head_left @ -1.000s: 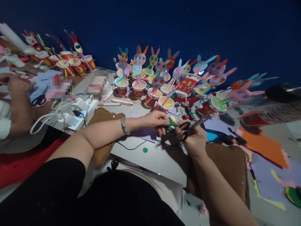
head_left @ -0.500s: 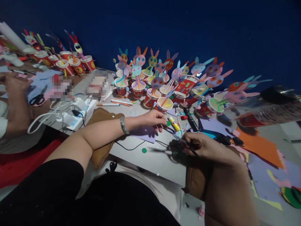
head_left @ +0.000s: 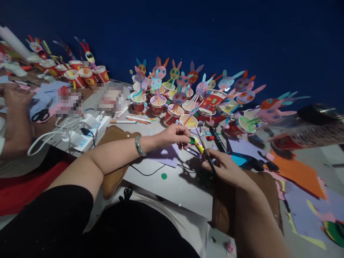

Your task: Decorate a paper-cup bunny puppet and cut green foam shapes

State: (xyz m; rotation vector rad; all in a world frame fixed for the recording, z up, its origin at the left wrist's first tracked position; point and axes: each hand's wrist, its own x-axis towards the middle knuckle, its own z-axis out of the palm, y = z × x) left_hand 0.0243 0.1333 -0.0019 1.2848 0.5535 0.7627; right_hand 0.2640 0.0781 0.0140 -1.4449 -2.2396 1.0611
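Note:
My left hand (head_left: 174,136), with a bracelet on the wrist, pinches a small green paper circle (head_left: 192,140) at its fingertips. My right hand (head_left: 221,165) is closed on a slim tool with a dark handle (head_left: 209,159). Its thin greyish end points up and away from me, and I cannot make out its exact kind. A yellow glue stick (head_left: 199,146) lies between the two hands. Under my left hand is a sheet of purple paper (head_left: 165,154). Another green paper circle (head_left: 163,176) lies on the table nearer me.
Paper cups (head_left: 189,121) with paper rabbit figures crowd the back. A black marker (head_left: 219,139) lies behind my right hand. To the right are orange paper (head_left: 299,172) and a clear tube of cups (head_left: 309,129). A white power strip (head_left: 92,132) and another person's hand (head_left: 17,98) are leftward.
The slim tool has swung from pointing left towards my left hand to pointing up and away. My right hand has shifted slightly left. My left hand has barely moved.

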